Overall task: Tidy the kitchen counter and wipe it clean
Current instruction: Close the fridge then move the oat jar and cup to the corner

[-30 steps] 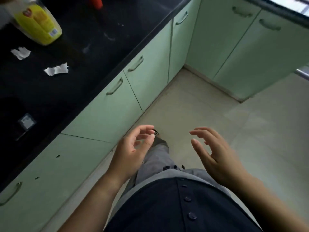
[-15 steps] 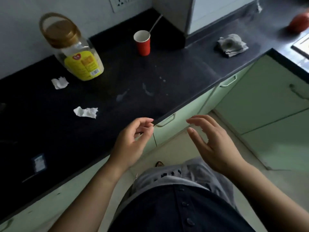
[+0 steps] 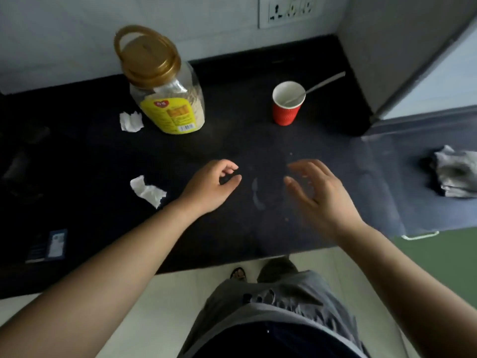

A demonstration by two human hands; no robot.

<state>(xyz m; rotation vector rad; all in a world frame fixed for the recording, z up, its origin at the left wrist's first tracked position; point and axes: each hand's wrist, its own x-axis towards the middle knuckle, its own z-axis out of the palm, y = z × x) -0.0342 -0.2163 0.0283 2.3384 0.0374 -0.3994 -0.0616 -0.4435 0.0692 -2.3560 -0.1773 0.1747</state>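
Both hands empty: left hand loosely curled, right hand spread, hovering over surface. Scraps, jar, cup w/ spoon untouched; cloth far right. Careless reach cld tip cup.

on the counter a jar stands back left with a paper scrap at its left, a cup holding a spoon back right, another scrap nearer left, a cloth far right.
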